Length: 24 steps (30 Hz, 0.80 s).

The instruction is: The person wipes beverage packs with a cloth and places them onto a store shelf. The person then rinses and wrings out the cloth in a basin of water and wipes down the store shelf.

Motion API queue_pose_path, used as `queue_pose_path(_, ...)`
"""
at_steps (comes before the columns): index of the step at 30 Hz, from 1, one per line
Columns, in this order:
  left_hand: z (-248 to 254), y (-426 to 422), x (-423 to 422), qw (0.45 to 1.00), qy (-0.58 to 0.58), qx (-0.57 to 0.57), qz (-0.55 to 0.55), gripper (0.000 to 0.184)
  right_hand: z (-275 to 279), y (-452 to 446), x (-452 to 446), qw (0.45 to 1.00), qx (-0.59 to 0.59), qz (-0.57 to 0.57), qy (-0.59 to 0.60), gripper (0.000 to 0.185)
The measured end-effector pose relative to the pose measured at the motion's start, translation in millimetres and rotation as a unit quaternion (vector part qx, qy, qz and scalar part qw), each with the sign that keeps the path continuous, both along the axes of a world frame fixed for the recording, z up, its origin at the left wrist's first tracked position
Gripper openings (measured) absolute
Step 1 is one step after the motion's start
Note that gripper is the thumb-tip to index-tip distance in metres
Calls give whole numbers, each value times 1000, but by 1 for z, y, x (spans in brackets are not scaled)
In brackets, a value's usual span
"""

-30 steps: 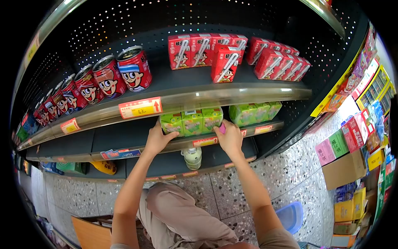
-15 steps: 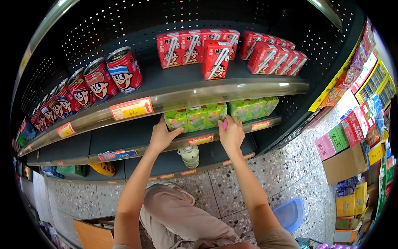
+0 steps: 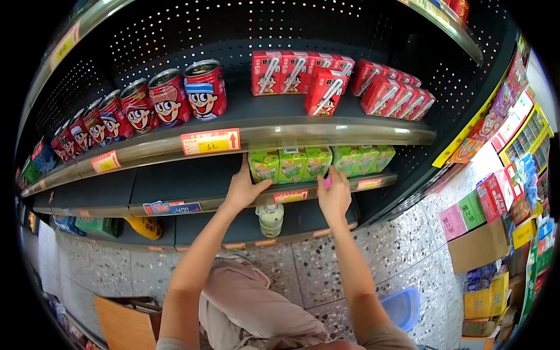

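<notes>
- Dark perforated backboard (image 3: 204,35) rises behind the shelves, above a speckled stone floor (image 3: 373,245).
- On the lower shelf (image 3: 175,181), the near green cartons (image 3: 291,166) stand upright in a short row, just under the rail above.
- Left hand (image 3: 244,185) is spread at one end of that row, its thumb along the front and its fingers partly hidden; right hand (image 3: 335,195) is at the other end, fingers curled around a pink object (image 3: 328,183) (what it is, I can't make out from here).
- Bracketed like that, the cartons seem meant to stay snug and square. More green cartons (image 3: 364,160) stand just to their right.
- Red cans (image 3: 139,111) and red boxes (image 3: 385,96) fill the shelf above, pictures outward, presumably so shoppers see the cartoon faces.
- Red-and-yellow price tag (image 3: 210,142): handwritten, looks like 6元, with a red up-arrow, likely pointing at the goods above.
- Blue tag (image 3: 172,208): perhaps 400.
- Off right, a pink box (image 3: 452,225) and green box (image 3: 473,209) both read 果之茶.
</notes>
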<state>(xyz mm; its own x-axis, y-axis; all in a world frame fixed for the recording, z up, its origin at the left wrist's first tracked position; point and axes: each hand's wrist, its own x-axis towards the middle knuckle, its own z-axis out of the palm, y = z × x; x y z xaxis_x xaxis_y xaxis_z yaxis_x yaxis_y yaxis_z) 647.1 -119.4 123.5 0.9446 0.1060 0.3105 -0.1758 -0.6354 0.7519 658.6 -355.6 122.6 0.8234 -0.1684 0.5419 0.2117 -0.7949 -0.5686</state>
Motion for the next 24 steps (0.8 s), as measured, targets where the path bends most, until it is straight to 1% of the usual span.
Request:
queue_pose_path(1, -2, -4, -9, 999, -34, 10, 24, 82, 0, -1, -7, 999, 22, 30, -15, 32)
queue_pose_path(3, -2, -13, -40, 988, -139, 59, 36, 80, -2, -1, -22, 992, 68, 93, -47, 33)
queue_pose_path(4, -3, -16, -59, 978, -188, 85, 42, 79, -3, 3, -27, 981, 107, 144, -77, 30)
queue_pose_path(6, -5, -15, -96, 990, -126, 66, -14, 75, -1, 17, -43, 957, 207, 200, 42, 27)
queue_pose_path(7, -7, -13, -113, 993, -95, 56, -40, 73, 3, 26, -51, 934, 254, 228, 103, 27)
queue_pose_path(8, -10, -11, -126, 997, -60, 13, -44, 71, 6, 39, -57, 915, 289, 270, 82, 26)
queue_pose_path(9, -12, -8, -138, 998, -25, -31, -47, 68, -2, 51, -58, 892, 316, 313, 75, 26)
queue_pose_path(10, -13, -4, -151, 996, 9, -75, -46, 65, 6, 66, -67, 862, 351, 353, 89, 25)
queue_pose_path(11, -15, -2, -162, 980, 22, -186, -59, 63, 17, 79, -77, 828, 386, 393, 104, 24)
queue_pose_path(12, -17, -2, -173, 952, 32, -296, -69, 61, 23, 92, -84, 804, 402, 423, 118, 22)
queue_pose_path(13, -15, -3, -184, 912, 35, -402, -75, 58, 27, 106, -90, 776, 416, 454, 134, 21)
queue_pose_path(14, -9, 0, -195, 909, 12, -411, -72, 51, 33, 122, -98, 744, 430, 488, 152, 19)
queue_pose_path(17, 4, 21, -230, 883, -11, -468, -25, 49, 51, 159, -121, 625, 486, 571, 217, 15)
queue_pose_path(18, 8, 26, -244, 880, -25, -473, 18, 38, 56, 170, -128, 580, 506, 594, 234, 13)
queue_pose_path(19, 6, 39, -261, 884, -18, -464, 56, 34, 62, 182, -137, 536, 518, 618, 249, 13)
queue_pose_path(21, 0, 62, -296, 884, -5, -449, 128, 27, 64, 206, -151, 480, 523, 638, 299, 15)
queue_pose_path(22, 4, 67, -310, 869, -63, -458, 177, 18, 65, 219, -161, 463, 519, 644, 318, 17)
queue_pose_path(24, 7, 81, -341, 830, -158, -465, 263, 18, 65, 243, -181, 431, 511, 654, 355, 19)
